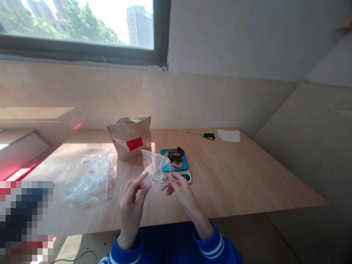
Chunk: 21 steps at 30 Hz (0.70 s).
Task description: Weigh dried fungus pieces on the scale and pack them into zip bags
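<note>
A small clear zip bag (154,163) with red lines along its edge is held up over the table between my hands. My right hand (180,186) pinches it by the red-lined edge. At the bag's lower left side is my left hand (133,198), its thumb and index finger curved around the plastic. Just behind the bag stands a small scale with a blue top (186,164), partly covered by the bag and my right fingers. Dark and tan dried pieces (176,157) lie on the scale.
A brown pouch with a red label (123,141) stands open behind my left hand. Left of it lies a pile of clear zip bags (90,179). Screwdrivers (207,135) and a white paper piece (229,136) lie at the back right of the wooden table (233,179).
</note>
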{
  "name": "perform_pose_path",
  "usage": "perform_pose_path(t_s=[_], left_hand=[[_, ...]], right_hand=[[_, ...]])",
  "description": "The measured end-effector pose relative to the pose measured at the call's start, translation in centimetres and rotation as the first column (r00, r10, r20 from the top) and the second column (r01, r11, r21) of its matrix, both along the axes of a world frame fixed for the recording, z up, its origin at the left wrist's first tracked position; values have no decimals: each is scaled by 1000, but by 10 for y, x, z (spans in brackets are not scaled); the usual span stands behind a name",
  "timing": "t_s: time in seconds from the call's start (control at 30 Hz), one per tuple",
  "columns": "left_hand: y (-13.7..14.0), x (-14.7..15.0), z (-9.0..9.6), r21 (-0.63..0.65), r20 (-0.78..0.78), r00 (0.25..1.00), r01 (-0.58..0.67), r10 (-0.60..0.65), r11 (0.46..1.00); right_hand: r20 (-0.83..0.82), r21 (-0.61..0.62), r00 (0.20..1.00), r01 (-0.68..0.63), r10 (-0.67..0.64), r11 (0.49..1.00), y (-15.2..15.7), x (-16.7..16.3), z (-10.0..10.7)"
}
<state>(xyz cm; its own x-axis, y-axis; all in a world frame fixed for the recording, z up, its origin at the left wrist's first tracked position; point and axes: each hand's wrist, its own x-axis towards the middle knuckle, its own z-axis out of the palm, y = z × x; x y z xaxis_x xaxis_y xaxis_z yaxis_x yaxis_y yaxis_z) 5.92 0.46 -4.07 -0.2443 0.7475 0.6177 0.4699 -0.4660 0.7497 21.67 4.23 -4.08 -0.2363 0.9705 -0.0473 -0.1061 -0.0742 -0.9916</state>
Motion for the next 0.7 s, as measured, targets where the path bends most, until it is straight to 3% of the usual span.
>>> perform_pose_path(t_s=[0.1,0.17,0.27,0.33,0.47,0.7], left_hand=[[1,-6,2,-31,-2,998,-56,56,998],[3,-9,5,-14,-36,996,-78,77,997],[10,-13,10,19,-83,989,-123,124,992],[15,-13,13,41,-122,981,-147,151,988],[25,-9,17,77,-182,968,-161,172,984],[31,3,7,106,-216,944,-230,249,967]], right_hand=[[89,2,993,-76,76,997,12,21,-2],[207,133,975,-109,80,985,25,34,2],[452,407,882,-69,-135,911,52,51,4],[581,498,778,-106,-240,861,72,58,-1],[691,500,687,-229,-225,835,96,64,-22],[664,541,704,-219,-252,812,94,64,-34]])
